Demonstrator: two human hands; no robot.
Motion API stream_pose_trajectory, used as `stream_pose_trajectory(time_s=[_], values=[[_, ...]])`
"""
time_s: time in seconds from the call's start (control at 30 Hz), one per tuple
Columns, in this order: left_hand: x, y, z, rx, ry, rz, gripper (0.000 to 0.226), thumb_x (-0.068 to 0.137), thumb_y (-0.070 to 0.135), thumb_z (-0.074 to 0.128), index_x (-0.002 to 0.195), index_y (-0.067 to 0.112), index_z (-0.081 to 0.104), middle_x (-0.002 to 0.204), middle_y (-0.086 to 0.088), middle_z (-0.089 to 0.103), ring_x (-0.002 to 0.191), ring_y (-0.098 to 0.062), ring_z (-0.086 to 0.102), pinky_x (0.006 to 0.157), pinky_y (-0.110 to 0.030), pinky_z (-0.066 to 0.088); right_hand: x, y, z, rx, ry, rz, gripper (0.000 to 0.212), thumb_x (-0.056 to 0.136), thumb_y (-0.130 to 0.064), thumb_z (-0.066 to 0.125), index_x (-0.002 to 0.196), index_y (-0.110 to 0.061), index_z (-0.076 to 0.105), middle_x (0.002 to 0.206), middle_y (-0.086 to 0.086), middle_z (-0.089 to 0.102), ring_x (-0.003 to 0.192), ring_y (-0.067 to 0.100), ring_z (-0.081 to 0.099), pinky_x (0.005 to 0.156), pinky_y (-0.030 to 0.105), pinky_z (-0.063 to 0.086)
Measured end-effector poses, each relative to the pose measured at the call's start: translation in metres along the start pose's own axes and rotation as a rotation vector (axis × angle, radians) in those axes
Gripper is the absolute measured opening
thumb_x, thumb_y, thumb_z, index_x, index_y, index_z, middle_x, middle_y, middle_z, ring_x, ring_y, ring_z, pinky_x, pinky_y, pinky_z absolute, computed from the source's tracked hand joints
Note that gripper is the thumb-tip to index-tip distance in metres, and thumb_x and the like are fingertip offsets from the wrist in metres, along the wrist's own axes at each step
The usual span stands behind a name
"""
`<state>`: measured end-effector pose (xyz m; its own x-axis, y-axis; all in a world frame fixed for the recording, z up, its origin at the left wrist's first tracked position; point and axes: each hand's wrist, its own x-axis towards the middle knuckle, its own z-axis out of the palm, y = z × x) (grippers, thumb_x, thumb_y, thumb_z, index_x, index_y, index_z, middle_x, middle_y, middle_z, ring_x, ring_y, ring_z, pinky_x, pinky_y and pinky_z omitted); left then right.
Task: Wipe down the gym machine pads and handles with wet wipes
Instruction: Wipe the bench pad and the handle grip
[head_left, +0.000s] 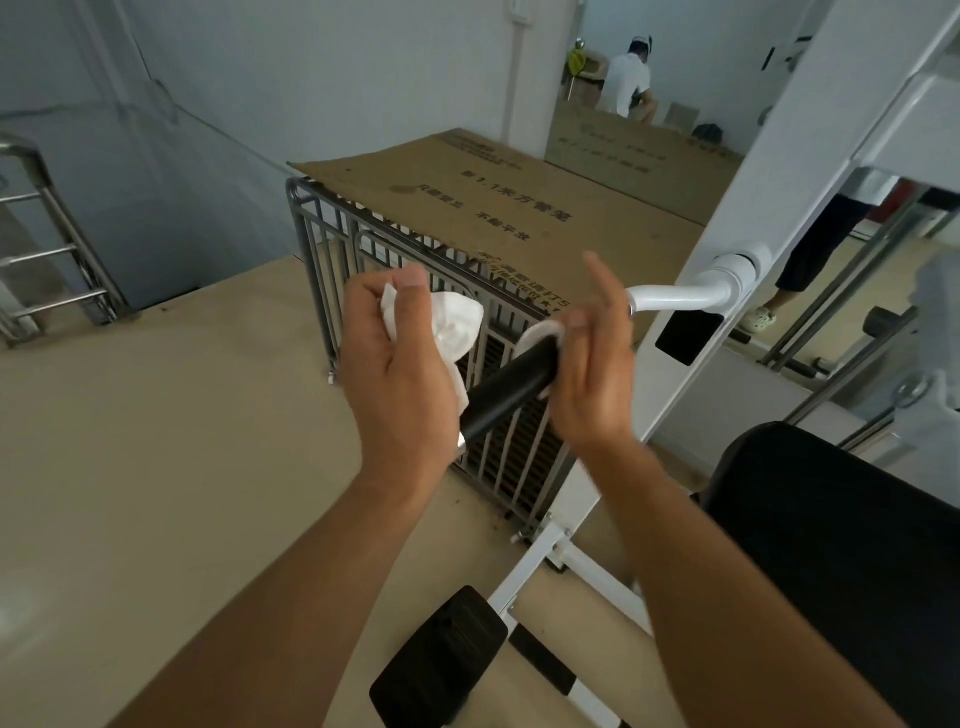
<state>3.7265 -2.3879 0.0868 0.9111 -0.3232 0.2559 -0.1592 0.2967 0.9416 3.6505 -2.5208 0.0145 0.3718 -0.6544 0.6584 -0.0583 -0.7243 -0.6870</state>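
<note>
Pinching wet wipe (454, 325) — left hand (397, 364).

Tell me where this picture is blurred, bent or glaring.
Head view: the right hand is smeared by motion blur; the left hand holding the wipe is sharper; wide-angle bending tilts the white machine post; soft even light, with a mild shine on the black handle; the mirror looks hazy.

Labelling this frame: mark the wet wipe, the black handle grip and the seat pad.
wet wipe (457, 325): head view, on the bunched white part beside the left thumb.
black handle grip (511, 387): head view, on the bare middle between both hands.
seat pad (841, 519): head view, on its black top surface.
</note>
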Motion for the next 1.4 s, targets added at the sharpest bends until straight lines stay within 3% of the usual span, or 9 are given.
stream_pose_trajectory(time_s=[0.17,0.3,0.47,0.7,0.93,1.07,1.17,1.3,1.4], values=[[-0.004,0.004,0.0,0.037,-0.027,0.036,0.013,0.104,0.02,0.051,0.097,0.01,0.055,0.078,0.009,0.055,0.066,0.008,0.058,0.055,-0.008,0.043,0.012,0.0,-0.005,0.035,0.059,0.127,0.048,0.104,-0.02,0.035,0.153,-0.024,0.035,0.091,-0.018,0.053,0.09,0.022,0.056,0.092,0.058,0.05],[-0.002,0.001,-0.003,0.049,-0.041,0.04,0.015,0.104,0.025,0.052,0.099,0.011,0.055,0.079,0.008,0.06,0.067,0.003,0.062,0.053,-0.009,0.044,-0.062,-0.06,0.038,0.079,0.011,-0.181,0.04,0.105,-0.016,0.037,0.144,-0.014,0.041,0.101,-0.017,0.052,0.105,0.0,0.051,0.097,0.043,0.043],[-0.002,-0.003,-0.006,0.056,-0.068,0.016,0.019,0.101,0.031,0.056,0.102,0.013,0.057,0.082,0.003,0.064,0.066,-0.001,0.065,0.05,-0.011,0.047,-0.056,-0.046,0.036,0.052,-0.016,-0.352,0.035,0.108,-0.021,0.033,0.141,-0.01,0.043,0.101,-0.009,0.06,0.101,0.0,0.05,0.092,0.037,0.041],[-0.002,-0.002,-0.004,0.095,-0.109,0.058,0.022,0.099,0.032,0.058,0.098,0.01,0.056,0.077,0.007,0.059,0.064,0.004,0.062,0.049,-0.009,0.044,0.031,0.03,-0.018,-0.044,0.054,0.012,0.044,0.102,-0.021,0.032,0.145,-0.02,0.042,0.079,-0.004,0.051,0.075,0.024,0.053,0.078,0.059,0.05],[-0.002,-0.002,-0.005,0.098,-0.091,0.091,0.019,0.097,0.032,0.06,0.097,0.014,0.055,0.074,0.007,0.061,0.063,0.003,0.063,0.049,-0.01,0.044,-0.034,-0.033,0.035,0.138,0.171,-0.104,0.037,0.101,-0.02,0.035,0.135,-0.025,0.049,0.084,-0.004,0.055,0.076,0.029,0.054,0.071,0.067,0.046],[-0.003,-0.004,-0.007,0.089,-0.106,0.09,0.021,0.096,0.037,0.06,0.1,0.017,0.056,0.08,0.005,0.064,0.067,-0.001,0.066,0.053,-0.011,0.048,-0.068,-0.069,0.054,0.185,0.149,-0.21,0.041,0.102,-0.01,0.038,0.138,-0.027,0.048,0.101,-0.01,0.06,0.089,0.025,0.061,0.077,0.056,0.048],[-0.002,-0.006,-0.007,0.104,-0.091,0.09,0.02,0.097,0.036,0.061,0.099,0.016,0.055,0.079,0.005,0.063,0.066,0.0,0.064,0.051,-0.011,0.046,-0.047,-0.045,0.036,0.052,0.083,-0.367,0.036,0.097,-0.007,0.039,0.131,-0.014,0.049,0.099,-0.015,0.056,0.098,0.002,0.054,0.08,0.047,0.047],[-0.002,-0.006,-0.006,0.123,-0.105,0.101,0.024,0.095,0.034,0.065,0.1,0.011,0.057,0.08,0.006,0.062,0.065,0.003,0.062,0.05,-0.011,0.045,0.006,0.011,0.0,-0.009,0.07,-0.117,0.038,0.099,-0.013,0.035,0.135,-0.019,0.046,0.086,-0.009,0.054,0.079,0.018,0.056,0.076,0.053,0.052],[-0.002,-0.006,-0.008,0.135,-0.123,0.098,0.026,0.094,0.034,0.066,0.102,0.011,0.057,0.08,0.007,0.062,0.067,0.004,0.063,0.05,-0.011,0.045,0.031,0.029,-0.019,-0.018,0.075,-0.081,0.039,0.096,-0.009,0.034,0.133,-0.006,0.048,0.076,-0.002,0.053,0.068,0.018,0.052,0.069,0.041,0.052]])
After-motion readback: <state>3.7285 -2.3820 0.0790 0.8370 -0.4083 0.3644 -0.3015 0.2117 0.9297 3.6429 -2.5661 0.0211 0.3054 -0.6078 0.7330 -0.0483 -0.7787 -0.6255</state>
